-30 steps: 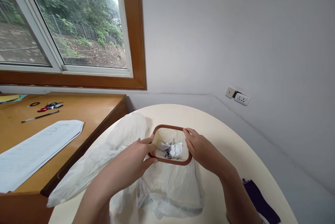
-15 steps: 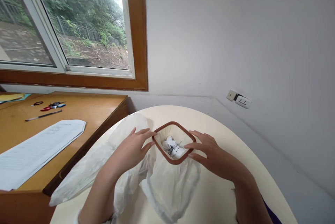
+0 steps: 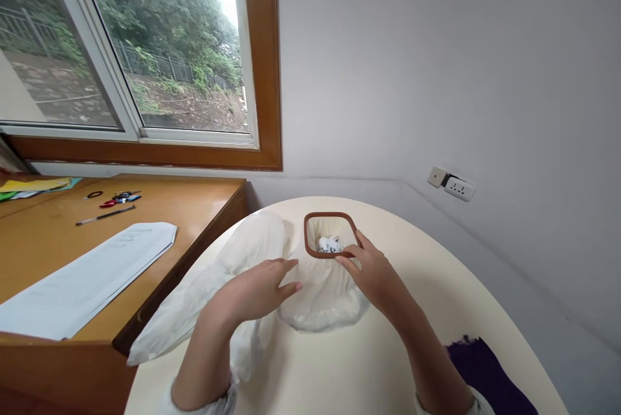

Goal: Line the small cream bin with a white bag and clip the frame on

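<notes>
A small bin (image 3: pixel 310 234) with a brown squarish rim stands on the round cream table, lined with a white plastic bag (image 3: pixel 323 302) whose skirt spreads over the tabletop towards me. Crumpled printed paper (image 3: pixel 330 245) lies inside it. With thumb and fingers, my right hand (image 3: pixel 366 265) grips the rim at its near right corner. My left hand (image 3: pixel 264 286) is off the rim, over the bag's left side, with its fingers stretched and thumb apart, holding nothing. Another crumpled white plastic bag (image 3: pixel 247 240) lies to the left, partly under my left arm.
On the wooden desk (image 3: pixel 204 198) at left lie paper sheets (image 3: pixel 97 279), a pen (image 3: pixel 105 215), scissors (image 3: pixel 114 202) and a dark ring (image 3: pixel 96 194). Dark purple cloth (image 3: pixel 485 370) lies by my right forearm. A wall with a socket (image 3: pixel 459 188) bounds the table behind.
The bin has turned and now sits farther away on the table. My left hand has let go of its rim, while my right hand has stayed on it. The view has shifted slightly.
</notes>
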The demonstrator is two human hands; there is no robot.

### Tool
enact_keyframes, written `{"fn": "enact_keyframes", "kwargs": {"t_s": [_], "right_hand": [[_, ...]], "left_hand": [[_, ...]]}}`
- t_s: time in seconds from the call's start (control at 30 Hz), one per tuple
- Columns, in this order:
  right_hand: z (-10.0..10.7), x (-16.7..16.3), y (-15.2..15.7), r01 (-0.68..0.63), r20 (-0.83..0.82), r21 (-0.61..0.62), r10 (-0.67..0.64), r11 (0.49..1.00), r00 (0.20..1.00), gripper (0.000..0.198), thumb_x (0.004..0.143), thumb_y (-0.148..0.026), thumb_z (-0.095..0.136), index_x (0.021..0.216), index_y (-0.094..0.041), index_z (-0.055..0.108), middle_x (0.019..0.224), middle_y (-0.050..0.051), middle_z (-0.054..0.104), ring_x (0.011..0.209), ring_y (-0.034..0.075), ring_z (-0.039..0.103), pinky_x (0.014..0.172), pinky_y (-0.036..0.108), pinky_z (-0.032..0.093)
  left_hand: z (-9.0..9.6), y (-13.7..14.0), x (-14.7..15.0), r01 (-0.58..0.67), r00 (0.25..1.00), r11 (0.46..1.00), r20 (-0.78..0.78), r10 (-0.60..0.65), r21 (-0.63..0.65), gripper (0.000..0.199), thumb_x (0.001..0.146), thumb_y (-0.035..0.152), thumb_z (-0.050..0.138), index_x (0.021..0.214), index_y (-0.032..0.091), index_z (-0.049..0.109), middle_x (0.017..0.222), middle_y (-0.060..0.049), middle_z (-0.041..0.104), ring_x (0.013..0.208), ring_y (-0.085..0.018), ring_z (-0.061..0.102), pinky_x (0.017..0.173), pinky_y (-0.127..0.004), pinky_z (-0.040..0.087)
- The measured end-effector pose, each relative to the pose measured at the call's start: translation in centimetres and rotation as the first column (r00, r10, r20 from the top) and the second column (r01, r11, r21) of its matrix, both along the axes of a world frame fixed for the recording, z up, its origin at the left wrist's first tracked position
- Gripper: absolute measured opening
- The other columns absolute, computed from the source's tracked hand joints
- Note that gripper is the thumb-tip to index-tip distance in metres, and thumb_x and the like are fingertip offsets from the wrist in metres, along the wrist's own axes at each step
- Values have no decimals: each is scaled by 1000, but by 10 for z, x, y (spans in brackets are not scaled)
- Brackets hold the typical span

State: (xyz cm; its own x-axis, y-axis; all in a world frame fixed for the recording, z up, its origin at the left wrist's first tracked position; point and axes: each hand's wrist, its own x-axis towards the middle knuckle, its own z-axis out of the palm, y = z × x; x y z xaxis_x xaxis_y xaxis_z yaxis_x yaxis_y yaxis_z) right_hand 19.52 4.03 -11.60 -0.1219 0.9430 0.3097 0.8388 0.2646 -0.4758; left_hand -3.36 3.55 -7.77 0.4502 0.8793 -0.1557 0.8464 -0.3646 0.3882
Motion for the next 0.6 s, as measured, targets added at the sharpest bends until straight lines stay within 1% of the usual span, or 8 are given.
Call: {"fn": "enact_keyframes", "kwargs": {"t_s": [0.1,0.17,0.33,0.43,0.47,0.53,0.57,0.6], "right_hand": [[-10,-11,12,88,-14,31,-88,996,996,29,87,-39,40,89,-20,62,130,11,42,91,20,60,76,33,48],[-16,-19,20,119,-21,48,-119,992,993,30,87,-39,40,95,-21,62,134,12,38,96,21,59,78,33,47],[-21,-33,39,117,-20,57,-116,991,993,34,89,-42,36,103,-22,59,138,12,32,109,23,53,84,34,45],[-21,-35,44,106,-2,67,-106,992,994,39,90,-43,31,113,-23,56,141,11,29,121,26,42,90,39,41],[-21,-34,43,101,6,72,-101,992,995,41,91,-43,30,119,-24,51,142,11,27,126,28,35,93,41,39],[-21,-29,38,91,24,85,-94,992,995,46,91,-43,27,132,-25,38,145,10,22,132,30,22,97,47,34],[-22,-25,33,81,37,100,-85,992,996,49,91,-43,26,136,-24,31,146,10,20,133,30,18,98,49,32],[-24,-19,26,65,55,122,-72,990,996,50,92,-41,26,138,-23,27,146,10,20,134,28,17,100,49,30]], "left_hand": [[2,-3,-2,-21,1000,999,-6,21,-34,56,85,55,31,133,27,37,123,-8,54,111,-26,51,84,-35,42],[6,-6,-4,-37,999,998,1,37,-45,56,85,56,31,134,30,34,128,-6,51,115,-26,49,87,-35,41],[13,-13,-11,-55,998,998,17,56,-13,56,84,57,32,135,33,31,131,-4,48,119,-25,45,91,-37,40],[14,-15,-16,-57,998,997,29,56,43,55,84,57,32,134,33,32,131,-3,48,120,-25,45,91,-38,41],[13,-15,-18,-51,998,996,39,48,70,55,84,56,32,134,33,32,131,-3,49,119,-25,46,90,-38,42],[11,-15,-21,-21,998,991,55,14,133,55,85,56,33,134,31,33,130,-4,50,117,-25,48,90,-37,43],[9,-14,-23,-2,998,987,58,-7,162,55,85,55,34,134,30,33,129,-4,51,116,-25,49,90,-37,43],[8,-13,-26,16,998,982,57,-27,187,55,85,55,35,134,30,33,129,-3,51,116,-24,50,91,-36,44]]}}
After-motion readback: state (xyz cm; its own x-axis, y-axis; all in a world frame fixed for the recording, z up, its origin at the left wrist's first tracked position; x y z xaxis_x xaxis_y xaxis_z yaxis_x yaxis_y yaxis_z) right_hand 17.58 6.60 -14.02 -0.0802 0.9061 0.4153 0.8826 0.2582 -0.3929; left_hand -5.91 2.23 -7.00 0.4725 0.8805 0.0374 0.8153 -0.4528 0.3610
